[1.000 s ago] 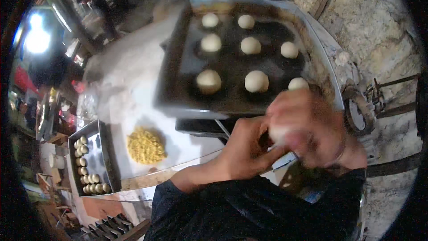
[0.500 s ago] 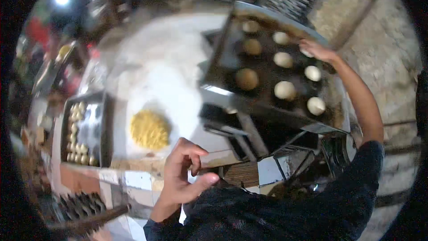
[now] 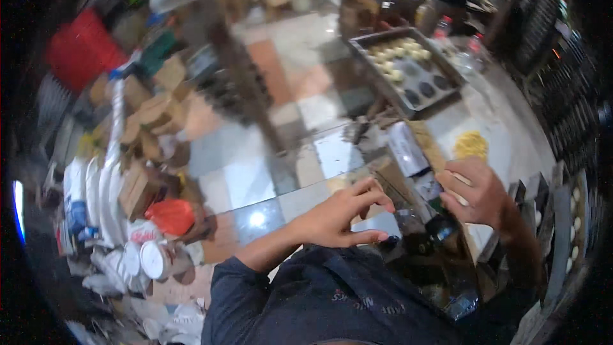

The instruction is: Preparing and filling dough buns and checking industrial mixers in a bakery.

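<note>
Left hand empty, right hand curled beside a crumbly yellow heap

The left hand (image 3: 361, 217) is nearest, its grip wide, thumb and fingers parted around nothing. The right hand (image 3: 476, 195) has a narrow, curled grip; whether it holds anything I cannot tell. Just past its knuckles, near the left edge of the pale desk (image 3: 504, 112), sits the yellow heap (image 3: 471, 145), coarse and crumbly; a dragging finger could scatter it. A shiny white pack (image 3: 407, 149), rounded and smooth, lies along that same edge, where a careless brush might knock it off. Farther up this edge, a shallow, straight-walled metal tray (image 3: 440, 97) carries smooth, round dough balls (image 3: 396, 75), crowded toward its far side; they look soft, so a jolt to the tray could press them together. Beyond its far corner stands a clear bottle with a red cap (image 3: 442, 29)
</note>
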The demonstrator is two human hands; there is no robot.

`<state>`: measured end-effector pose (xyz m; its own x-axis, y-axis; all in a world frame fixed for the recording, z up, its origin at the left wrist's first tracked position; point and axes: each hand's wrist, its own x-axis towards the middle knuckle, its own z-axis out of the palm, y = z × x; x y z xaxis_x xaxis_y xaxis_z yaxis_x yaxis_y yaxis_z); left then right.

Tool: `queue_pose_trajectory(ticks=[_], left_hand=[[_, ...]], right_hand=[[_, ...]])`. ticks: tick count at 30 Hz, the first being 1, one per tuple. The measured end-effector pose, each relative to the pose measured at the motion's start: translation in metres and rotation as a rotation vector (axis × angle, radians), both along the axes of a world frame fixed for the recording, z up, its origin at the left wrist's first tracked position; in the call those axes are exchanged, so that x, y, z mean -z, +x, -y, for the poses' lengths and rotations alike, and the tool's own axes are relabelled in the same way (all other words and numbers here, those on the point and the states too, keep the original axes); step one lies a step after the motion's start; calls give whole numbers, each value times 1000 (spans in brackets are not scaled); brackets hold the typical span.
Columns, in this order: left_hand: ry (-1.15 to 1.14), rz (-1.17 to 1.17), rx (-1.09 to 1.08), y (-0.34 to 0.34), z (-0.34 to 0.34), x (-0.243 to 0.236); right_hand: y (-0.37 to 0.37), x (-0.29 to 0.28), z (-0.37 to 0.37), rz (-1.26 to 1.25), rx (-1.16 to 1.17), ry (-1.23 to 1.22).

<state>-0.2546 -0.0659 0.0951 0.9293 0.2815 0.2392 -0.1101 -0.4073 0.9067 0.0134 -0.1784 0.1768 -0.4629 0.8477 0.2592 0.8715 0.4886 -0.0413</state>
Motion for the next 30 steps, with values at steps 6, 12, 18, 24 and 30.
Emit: queue_pose_trajectory(ticks=[6,12,18,24,30], left_hand=[[31,138,-491,-140,-45,-7],[-260,57,-840,-258,-108,83],[-40,-823,-1319,-432,-100,286],[-715,-1186,-1922,-508,61,415],[-1068,-1051,-1700,-457,161,387]], right_hand=[[-66,201,-207,-252,306,-80],[-340,376,-312,-288,-331,-809],[-492,446,-436,-534,-369,-1064],[-489,532,-789,-1196,478,-1279],[-536,461,-945,-1993,861,-1068]])
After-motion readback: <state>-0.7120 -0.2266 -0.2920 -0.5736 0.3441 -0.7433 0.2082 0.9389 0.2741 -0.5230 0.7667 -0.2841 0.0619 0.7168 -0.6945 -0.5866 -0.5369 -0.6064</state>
